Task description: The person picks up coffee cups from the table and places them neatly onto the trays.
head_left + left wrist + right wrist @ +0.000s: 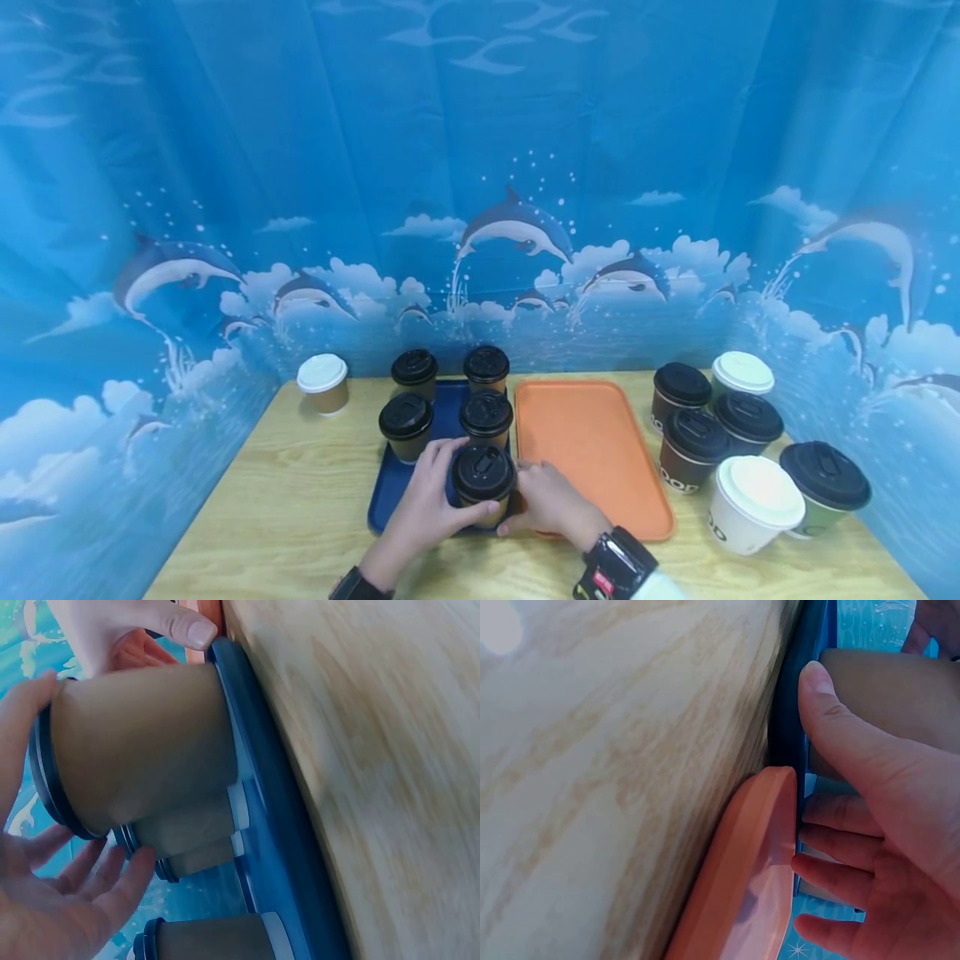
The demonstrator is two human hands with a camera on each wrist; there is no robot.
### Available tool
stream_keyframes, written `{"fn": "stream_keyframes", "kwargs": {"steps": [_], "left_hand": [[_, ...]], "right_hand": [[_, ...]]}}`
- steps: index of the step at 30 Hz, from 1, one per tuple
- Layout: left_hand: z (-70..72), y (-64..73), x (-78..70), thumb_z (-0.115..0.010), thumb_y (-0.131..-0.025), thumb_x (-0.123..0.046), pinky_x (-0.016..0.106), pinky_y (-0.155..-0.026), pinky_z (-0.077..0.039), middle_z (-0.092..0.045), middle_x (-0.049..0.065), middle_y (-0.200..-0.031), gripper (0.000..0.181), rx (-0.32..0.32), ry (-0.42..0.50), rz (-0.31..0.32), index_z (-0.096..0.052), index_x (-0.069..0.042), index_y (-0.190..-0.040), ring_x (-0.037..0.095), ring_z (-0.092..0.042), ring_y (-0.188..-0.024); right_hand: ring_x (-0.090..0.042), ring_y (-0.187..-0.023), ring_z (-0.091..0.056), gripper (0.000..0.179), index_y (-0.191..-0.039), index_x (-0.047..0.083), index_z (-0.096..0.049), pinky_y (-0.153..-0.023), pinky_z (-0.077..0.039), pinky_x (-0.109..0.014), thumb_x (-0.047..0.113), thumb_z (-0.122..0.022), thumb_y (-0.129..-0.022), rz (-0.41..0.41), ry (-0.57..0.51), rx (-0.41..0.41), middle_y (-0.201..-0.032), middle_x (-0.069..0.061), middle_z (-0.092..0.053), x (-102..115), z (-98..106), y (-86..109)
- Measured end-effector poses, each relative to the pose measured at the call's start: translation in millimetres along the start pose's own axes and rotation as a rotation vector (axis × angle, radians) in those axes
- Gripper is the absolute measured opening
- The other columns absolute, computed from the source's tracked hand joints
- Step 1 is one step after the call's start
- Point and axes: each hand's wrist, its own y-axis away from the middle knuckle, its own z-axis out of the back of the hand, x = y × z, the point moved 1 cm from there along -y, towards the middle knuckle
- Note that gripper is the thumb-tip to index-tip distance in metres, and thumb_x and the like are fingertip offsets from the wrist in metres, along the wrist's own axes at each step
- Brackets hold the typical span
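Lower centre, the left hand [431,493] is gripping a cup [483,479], the right hand [553,500] lying spread alongside; likely light, crushable, it's wanting gentle mid-wall pressure.

Upper limbs, one pair, bare-handed, converging near the body's midline. Left grip [435,493]: thumb [19,712] and fingers [126,889] curved in an arch, thumb on the near side, fingers on the far side, spaces showing between the fingers. Left wrist [382,560]: slanting forward and inward, dark band [360,586] behind it. Right grip [551,496]: palm turned inward, facing its counterpart; thumb [836,716] long and nearly straight; four fingers [836,879] spread apart, slightly bent. Right wrist [588,527]: slanting forward and inward; black band [615,567]; pale sleeve [660,588] behind. Thumb tips: near each other.
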Motion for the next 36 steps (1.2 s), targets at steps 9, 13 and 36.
{"fn": "stream_keyframes", "kwargs": {"steps": [9,13,36], "left_hand": [[0.2,-1.7,-2.8,-0.084,-0.075,-0.055,0.051,-0.102,-0.05,-0.057,0.004,-0.137,0.09,0.028,0.036,-0.039,-0.048,-0.011,-0.144,0.023,-0.057,-0.126],[0.4,-0.2,-2.7,-0.085,-0.076,-0.052,0.053,-0.104,-0.048,-0.054,0.006,-0.143,0.094,0.029,0.051,-0.039,-0.043,-0.012,-0.15,0.026,-0.054,-0.131],[5.2,4.8,2.2,-0.081,-0.078,-0.058,0.04,-0.09,-0.056,-0.058,0.005,-0.137,0.089,0.048,0.0,-0.04,-0.048,-0.012,-0.146,0.02,-0.06,-0.12]], "right_hand": [[-0.027,-0.108,-0.068,0.081,-0.135,0.016,-0.063,-0.091,-0.053,-0.052,0.043,-0.093,-0.065,0.008,-0.007,-0.008,-0.126,-0.007,-0.069,-2,-1,-0.2],[-0.026,-0.106,-0.069,0.079,-0.134,0.016,-0.064,-0.09,-0.053,-0.05,0.043,-0.092,-0.065,0.015,-0.009,-0.018,-0.124,-0.006,-0.07,-3,-2,0.3],[-0.028,-0.117,-0.065,0.088,-0.142,0.015,-0.058,-0.101,-0.041,-0.062,0.041,-0.094,-0.066,0.016,-0.069,0.017,-0.136,-0.005,-0.065,-2,3,0.1]]}}
